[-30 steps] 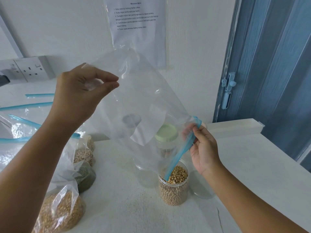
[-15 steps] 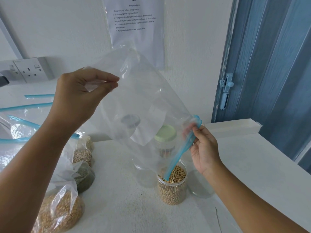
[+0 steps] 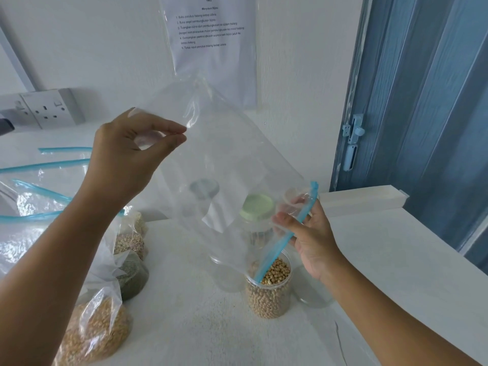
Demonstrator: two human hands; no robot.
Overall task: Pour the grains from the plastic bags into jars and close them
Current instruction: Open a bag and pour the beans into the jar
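We are holding our left hand (image 3: 132, 157) raised, forearm slanting up, thumb and forefinger pinching the bottom corner of the empty zip bag (image 3: 224, 167). Our right hand (image 3: 309, 239) is sitting lower, fingers curled on the blue zipper strip (image 3: 287, 233) (the bag's mouth end). The bag is hanging above the bench (image 3: 383, 260), its long axis slanting down to the right, mouth pointing into the open jar of soybeans (image 3: 269, 291).

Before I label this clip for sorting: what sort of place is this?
Probably a home kitchen or utility corner: a white counter against a wall, a wall socket, and a blue folding door.
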